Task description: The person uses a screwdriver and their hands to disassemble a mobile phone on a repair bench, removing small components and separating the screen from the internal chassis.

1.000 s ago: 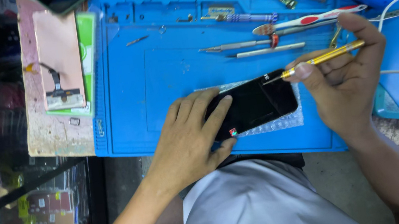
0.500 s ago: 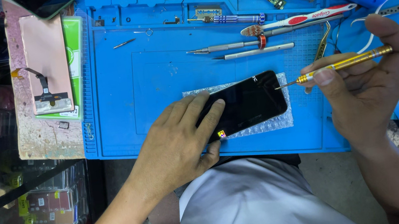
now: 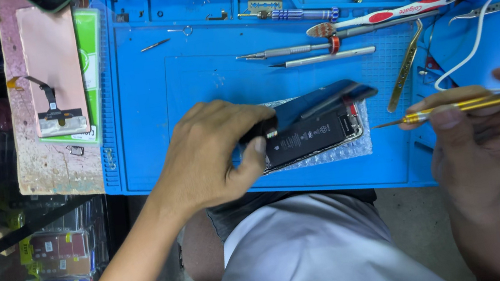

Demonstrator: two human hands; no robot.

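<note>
Blue matting covers the bench, with a glass display case off its left edge and the person's lap below its near edge.

Fingers of the left hand are curled narrowly around the near end of a phone, thumb pressed to its lower side. The phone lies just beyond those fingertips on a patch of clear bubble wrap. Its screen panel is already lifted and tilted away on the far side, so the battery and inner parts show; judging by that, the opening is done while the inside work looks hardly begun.

The right hand pinches a slim gold screwdriver between thumb and fingers, tip aimed at the phone's far end and a little apart from it.

Farther out from the fingers lie gold tweezers, two grey drivers, a toothbrush and a white cable. Bare mat between phone and tools leaves moving room; the near mat edge is close beneath the phone. A pink panel with a ribbon connector rests well to the left.
</note>
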